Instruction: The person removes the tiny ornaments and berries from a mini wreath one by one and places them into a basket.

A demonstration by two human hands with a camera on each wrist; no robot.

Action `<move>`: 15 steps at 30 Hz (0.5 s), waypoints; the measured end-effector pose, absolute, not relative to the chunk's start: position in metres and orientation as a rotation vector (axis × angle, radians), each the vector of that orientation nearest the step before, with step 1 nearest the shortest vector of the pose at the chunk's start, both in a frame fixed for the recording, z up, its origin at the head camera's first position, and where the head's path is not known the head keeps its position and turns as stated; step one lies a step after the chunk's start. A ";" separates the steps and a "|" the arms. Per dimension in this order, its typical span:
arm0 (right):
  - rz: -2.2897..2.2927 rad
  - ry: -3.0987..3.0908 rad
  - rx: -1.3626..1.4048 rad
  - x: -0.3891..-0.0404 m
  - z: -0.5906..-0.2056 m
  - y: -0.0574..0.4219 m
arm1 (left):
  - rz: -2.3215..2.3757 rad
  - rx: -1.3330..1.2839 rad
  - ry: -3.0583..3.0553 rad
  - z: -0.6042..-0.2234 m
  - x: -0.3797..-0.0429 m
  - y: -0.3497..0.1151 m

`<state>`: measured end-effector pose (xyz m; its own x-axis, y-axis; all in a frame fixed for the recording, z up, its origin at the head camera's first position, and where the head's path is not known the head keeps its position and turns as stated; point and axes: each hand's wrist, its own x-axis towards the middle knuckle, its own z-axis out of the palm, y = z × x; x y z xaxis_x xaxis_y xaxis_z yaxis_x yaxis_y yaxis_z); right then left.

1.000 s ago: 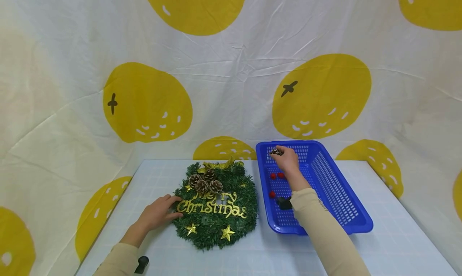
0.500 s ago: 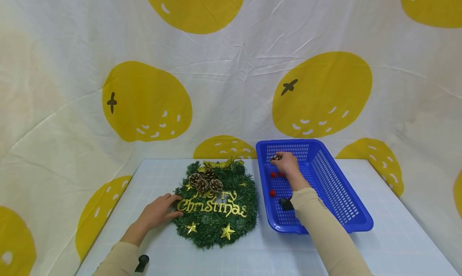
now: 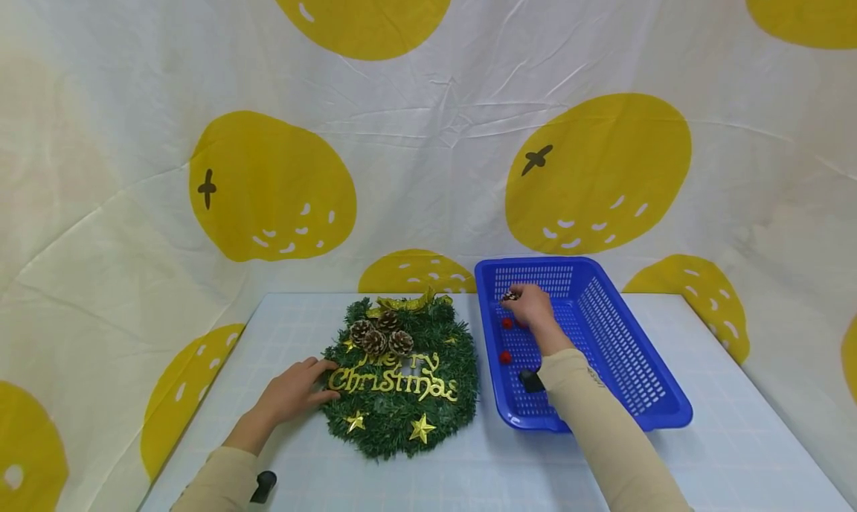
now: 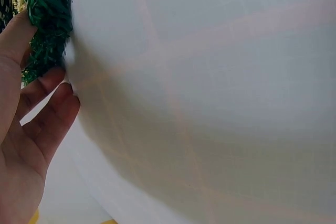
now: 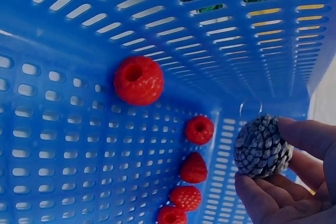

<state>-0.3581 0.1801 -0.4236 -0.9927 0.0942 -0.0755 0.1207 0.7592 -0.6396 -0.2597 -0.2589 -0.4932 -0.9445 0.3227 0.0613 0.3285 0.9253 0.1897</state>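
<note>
A round green Christmas wreath (image 3: 384, 434) lies on the table, bearing gold "Merry Christmas" lettering (image 3: 395, 383), gold stars (image 3: 422, 429), brown pine cones (image 3: 373, 344) and a gold ribbon. At its left edge my left hand (image 3: 294, 391) holds the greenery (image 4: 50, 19) between thumb and fingers. Inside the blue basket (image 3: 492, 378), near its far left corner, my right hand (image 3: 532, 306) pinches a small white-tipped pine cone (image 5: 262, 148) with a thin wire loop. Below it on the basket floor, several red raspberry-like pieces (image 5: 139, 81) lie along the wall.
The basket stands to the right of the wreath, with a gap of tabletop (image 3: 482, 467) between them. Behind hangs a white cloth (image 3: 442, 184) with large yellow fruit prints. A black piece (image 3: 264, 487) shows beside the left sleeve; another black piece (image 3: 531, 380) shows by the right sleeve.
My right hand has lowered the small pine cone deeper into the basket, from about rim height. My left hand stays at the wreath's edge.
</note>
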 end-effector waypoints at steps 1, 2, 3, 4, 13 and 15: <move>-1.055 2.914 0.171 -0.358 -0.424 0.180 | -0.305 -0.517 -3.054 -0.493 -0.260 -0.259; -1.050 2.916 0.165 -0.357 -0.424 0.180 | -0.302 -0.518 -3.054 -0.493 -0.260 -0.259; -1.045 2.918 0.161 -0.357 -0.424 0.180 | -0.301 -0.519 -3.055 -0.493 -0.259 -0.259; -1.042 2.919 0.159 -0.357 -0.424 0.180 | -0.301 -0.519 -3.055 -0.493 -0.259 -0.259; -0.961 2.906 0.072 -0.355 -0.426 0.180 | -0.301 -0.536 -3.042 -0.491 -0.258 -0.259; -0.943 2.905 0.066 -0.355 -0.426 0.179 | -0.305 -0.530 -3.049 -0.491 -0.258 -0.259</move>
<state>-0.3545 0.1793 -0.4258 -0.9953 0.0143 -0.0956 0.0677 0.8088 -0.5841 -0.2575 -0.2585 -0.4909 -0.9414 0.3310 0.0645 0.3373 0.9227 0.1867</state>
